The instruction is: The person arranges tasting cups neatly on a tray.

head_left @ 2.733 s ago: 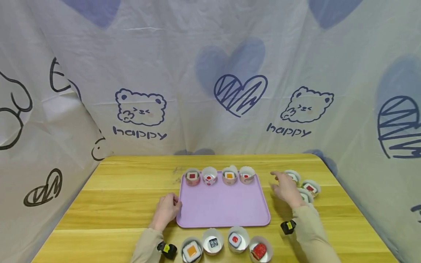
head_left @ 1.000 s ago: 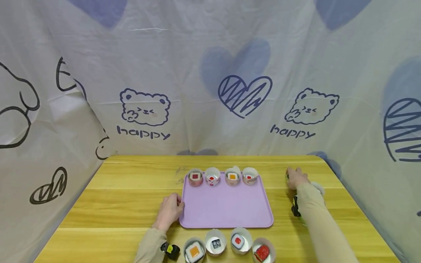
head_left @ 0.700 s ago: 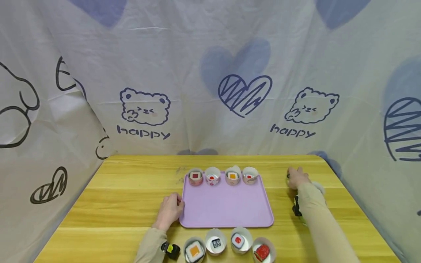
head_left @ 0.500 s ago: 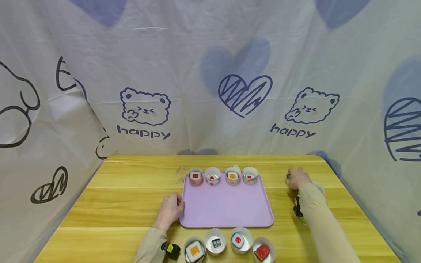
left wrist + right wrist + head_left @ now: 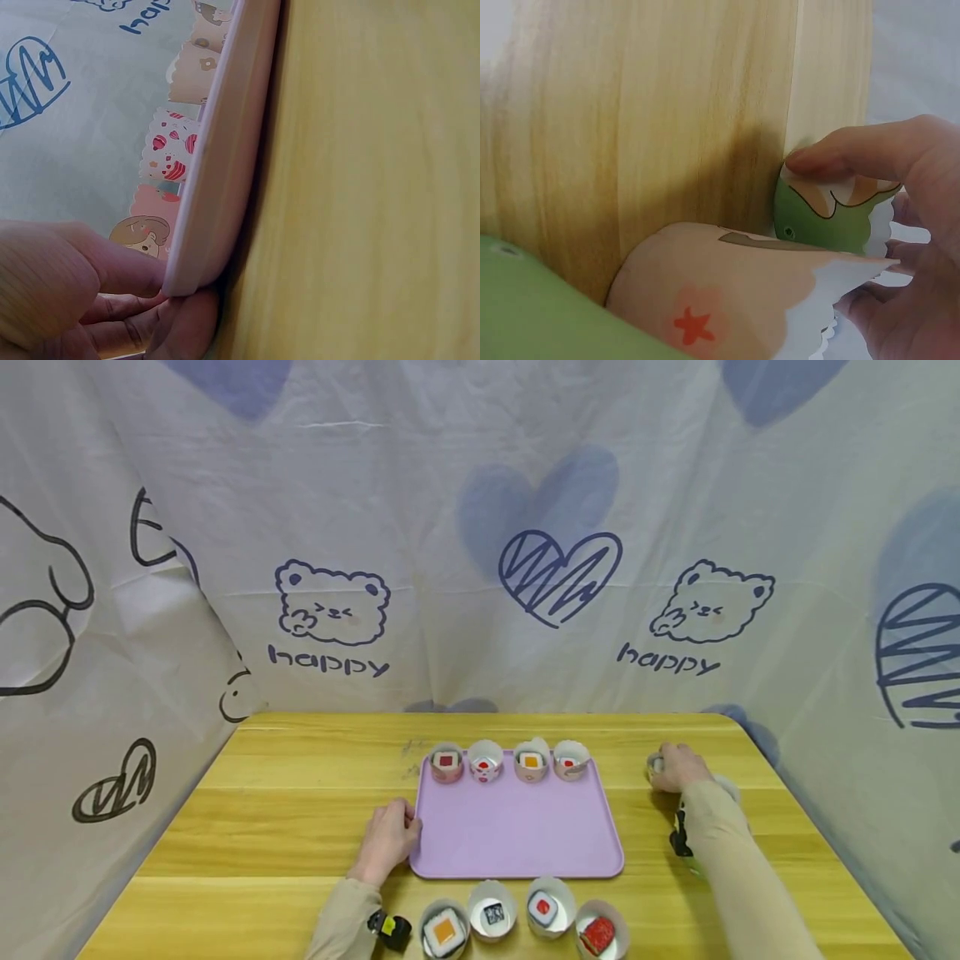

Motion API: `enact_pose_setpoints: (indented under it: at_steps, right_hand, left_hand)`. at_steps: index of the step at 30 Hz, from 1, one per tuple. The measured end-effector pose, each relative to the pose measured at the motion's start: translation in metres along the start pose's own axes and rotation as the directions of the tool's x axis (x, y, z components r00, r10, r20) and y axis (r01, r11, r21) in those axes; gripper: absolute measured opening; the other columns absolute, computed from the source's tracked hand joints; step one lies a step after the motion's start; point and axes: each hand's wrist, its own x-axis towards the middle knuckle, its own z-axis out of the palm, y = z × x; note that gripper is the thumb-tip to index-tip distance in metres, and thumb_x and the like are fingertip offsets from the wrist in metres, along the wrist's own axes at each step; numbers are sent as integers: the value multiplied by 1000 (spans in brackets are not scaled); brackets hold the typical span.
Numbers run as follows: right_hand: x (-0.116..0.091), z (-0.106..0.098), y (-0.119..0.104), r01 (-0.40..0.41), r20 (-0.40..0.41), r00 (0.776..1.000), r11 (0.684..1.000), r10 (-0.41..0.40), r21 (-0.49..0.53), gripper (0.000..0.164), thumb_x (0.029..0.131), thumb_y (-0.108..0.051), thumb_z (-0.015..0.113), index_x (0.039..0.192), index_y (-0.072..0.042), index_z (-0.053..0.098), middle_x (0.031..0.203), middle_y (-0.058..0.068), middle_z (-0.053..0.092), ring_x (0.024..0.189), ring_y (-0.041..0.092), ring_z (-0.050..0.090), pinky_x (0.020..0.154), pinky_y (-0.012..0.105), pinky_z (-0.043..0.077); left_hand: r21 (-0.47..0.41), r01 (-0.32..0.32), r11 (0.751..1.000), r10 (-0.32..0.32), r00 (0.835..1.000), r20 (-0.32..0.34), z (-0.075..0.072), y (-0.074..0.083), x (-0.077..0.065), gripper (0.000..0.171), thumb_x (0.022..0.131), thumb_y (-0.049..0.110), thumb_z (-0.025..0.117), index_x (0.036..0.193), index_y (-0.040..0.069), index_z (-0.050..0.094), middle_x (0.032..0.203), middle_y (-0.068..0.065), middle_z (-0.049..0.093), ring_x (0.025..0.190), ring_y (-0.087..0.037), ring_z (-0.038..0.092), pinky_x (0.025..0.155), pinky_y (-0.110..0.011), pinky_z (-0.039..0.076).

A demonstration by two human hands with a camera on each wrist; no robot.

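My left hand [image 5: 386,842] pinches the left rim of a lilac tray [image 5: 517,827]; in the left wrist view the thumb lies on the rim and the fingers curl beneath it. At the far right of the table, my right hand [image 5: 681,768] grips a green paper baking cup [image 5: 817,214] with a cartoon print. Its thumb presses the cup's near side, while the other fingers are partly hidden behind it. Beside that cup, a peach cup with a red star [image 5: 697,292] and another green cup [image 5: 547,315] stand close together.
Several paper cups holding sushi-like pieces, one a pink cup [image 5: 447,774], line the tray's back edge. In front of the tray is another row, including a cup with an orange-centred piece [image 5: 443,932]. A printed cloth [image 5: 442,627] hangs behind the wooden table [image 5: 285,810].
My right hand has gone from above the right-hand cups to grasping the green cup at the back, which has shifted slightly. The left hand stays at the tray's edge.
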Motion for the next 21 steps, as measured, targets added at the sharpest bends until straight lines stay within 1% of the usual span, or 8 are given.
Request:
enact_pose_setpoints:
  at_steps: [5,8,16,21]
  right_hand:
    - [0,3,0,5,-38,999,1000,-4,20,46,79,-16,69,112,11,53,104,31,56,87,40,55,78,52,50]
    - [0,2,-3,-1,-55,998,999,3,32,47,79,-18,69,111,11,53,104,33,55,86,39,55,76,52,51]
    - [-1,3,-12,-14,-96,995,998,21,66,56,78,-24,71,118,10,53,110,34,55,89,40,56,80,54,52]
    - [-3,3,-19,-1,-122,993,998,8,57,64,78,-26,71,127,9,52,113,34,56,89,41,57,79,54,53]
  left_hand:
    - [-4,5,1000,-5,1000,2,0,1,0,7,90,6,64,85,1,64,76,-10,64,66,-18,57,57,-28,45]
    - [-7,2,1000,-2,1000,-3,0,1,0,7,90,6,63,84,1,64,75,-10,64,66,-18,57,57,-28,45]
    - [0,-10,1000,10,1000,-13,0,-1,0,7,89,5,64,83,2,63,73,-9,63,65,-18,56,57,-28,44]
    - [1,-3,1000,3,1000,-8,0,-1,0,7,89,5,64,83,2,63,74,-9,63,65,-18,56,56,-27,44]
